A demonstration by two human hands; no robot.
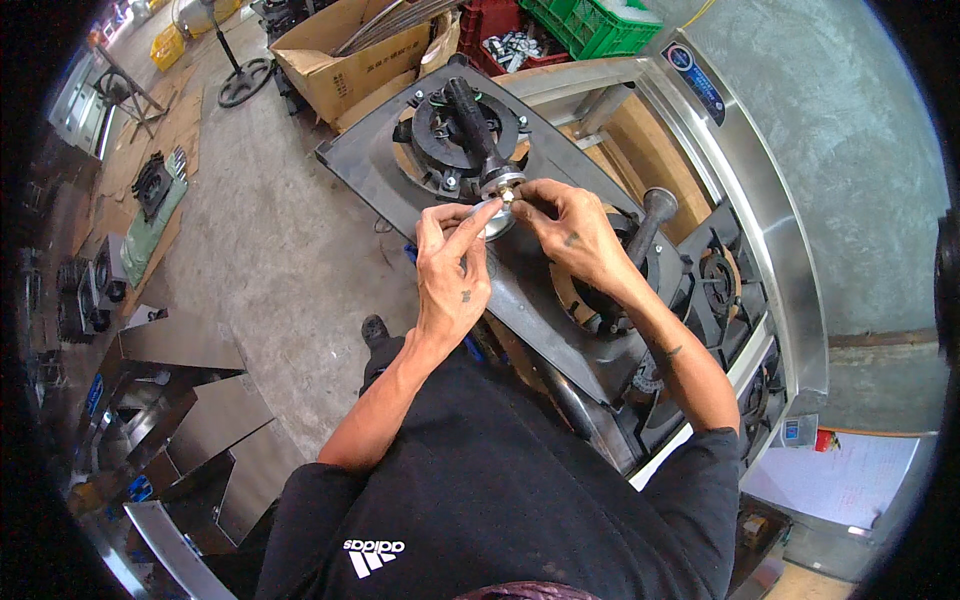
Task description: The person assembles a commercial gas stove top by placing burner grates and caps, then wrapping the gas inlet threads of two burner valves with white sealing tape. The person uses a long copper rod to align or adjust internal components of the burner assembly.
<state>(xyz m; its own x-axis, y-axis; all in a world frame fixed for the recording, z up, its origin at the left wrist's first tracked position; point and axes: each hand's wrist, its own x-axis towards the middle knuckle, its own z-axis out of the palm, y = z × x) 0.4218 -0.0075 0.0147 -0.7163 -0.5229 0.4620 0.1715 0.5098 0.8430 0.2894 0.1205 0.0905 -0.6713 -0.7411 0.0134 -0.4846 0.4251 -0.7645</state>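
At the near end of a black burner tube point(472, 122), my two hands meet around a small brass fitting point(508, 197). My right hand point(580, 238) comes from the right, thumb and forefinger pinched on the fitting. From the left, my left hand point(450, 275) brings its thumb and fingertips to the same fitting, closed in a pinch. A silver metal collar point(500, 182) rings the tube's end, and a round silver disc point(497, 224) shows just below the fingertips. The tube lies across a round black burner point(440, 150) on a dark metal stove panel point(365, 165).
A second burner tube point(655, 208) stands right of my right hand. Further right, more burners point(718, 275) sit inside a steel frame point(790, 230). Beyond the panel are a cardboard box point(345, 70) with rods, and a green crate point(590, 28). Sheet-metal pieces point(215, 430) lie lower left.
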